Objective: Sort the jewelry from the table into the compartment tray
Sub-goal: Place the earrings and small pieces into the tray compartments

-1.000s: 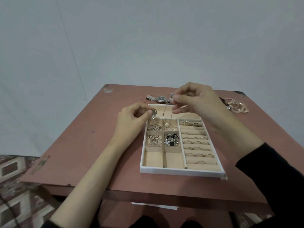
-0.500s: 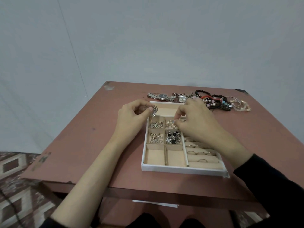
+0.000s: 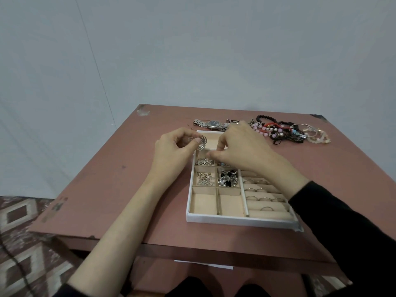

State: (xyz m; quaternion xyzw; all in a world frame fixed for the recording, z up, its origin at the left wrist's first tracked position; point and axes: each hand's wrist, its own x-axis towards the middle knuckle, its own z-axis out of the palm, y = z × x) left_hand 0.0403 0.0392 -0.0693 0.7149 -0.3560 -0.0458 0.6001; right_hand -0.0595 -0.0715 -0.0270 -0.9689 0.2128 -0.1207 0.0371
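Note:
A white compartment tray (image 3: 235, 220) with beige lining lies on the reddish table (image 3: 107, 189). My left hand (image 3: 171, 151) hovers at the tray's far left corner and pinches a silver spiral piece (image 3: 201, 142) between thumb and forefinger. My right hand (image 3: 242, 148) reaches low over the upper compartments with curled fingers, its fingertips pinched together. The thin silver chain it carried is hidden under them. Small earrings fill the upper square compartments, among them black-and-white ones (image 3: 228, 180). Several rings (image 3: 263, 199) sit in the slotted rolls on the right.
A silver watch (image 3: 213, 123) lies just behind the tray. A heap of beaded bracelets and bangles (image 3: 285, 131) is at the table's far right. The two nearest square compartments hold nothing. A patterned rug shows on the floor to the left.
My right hand has come down from above the tray, with the dangling chain, into the upper compartments and moved left. The left hand has kept hold of the spiral piece.

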